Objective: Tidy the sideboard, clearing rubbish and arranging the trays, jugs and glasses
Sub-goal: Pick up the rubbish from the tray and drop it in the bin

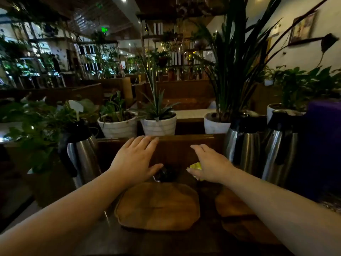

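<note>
A wooden tray lies on the dark sideboard in front of me. A second wooden tray lies to its right, partly under my right forearm. My left hand hovers open above the far end of the first tray, fingers spread. Beside its thumb sits a small dark object, too dim to identify. My right hand is open, palm down, over a yellow-green scrap that it partly hides. One steel jug stands at the left and two steel jugs at the right.
White plant pots line a ledge behind the sideboard's raised wooden back edge. A leafy plant crowds the left jug. A dark purple object stands at the far right.
</note>
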